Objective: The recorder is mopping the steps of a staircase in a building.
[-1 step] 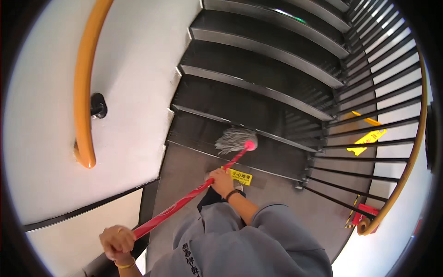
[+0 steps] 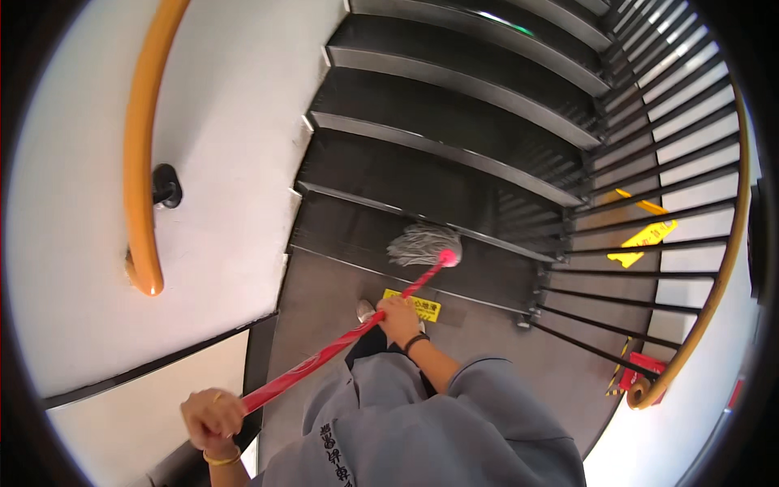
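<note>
A mop with a red handle [image 2: 312, 363] slants from lower left to upper right in front of me. Its grey string head [image 2: 423, 245] lies spread on the lowest dark stair tread [image 2: 349, 235], joined to the handle by a pink socket. My left hand [image 2: 213, 417] is wrapped round the top end of the handle, near the wall. Further down, my right hand [image 2: 399, 321] grips the handle close to the mop head, above a yellow sticker [image 2: 426, 309] on the floor.
Dark stairs [image 2: 454, 97] with metal edges climb ahead. A wooden handrail [image 2: 139, 162] runs along the white left wall. Black balusters with a curved wooden rail [image 2: 737, 219] line the right side. Beyond them stand a yellow floor sign [image 2: 645, 242] and a red box [image 2: 641, 369].
The mop head and my right hand have shifted slightly to the right. My left hand has moved a little right and up, both hands keeping hold of the mop handle.
</note>
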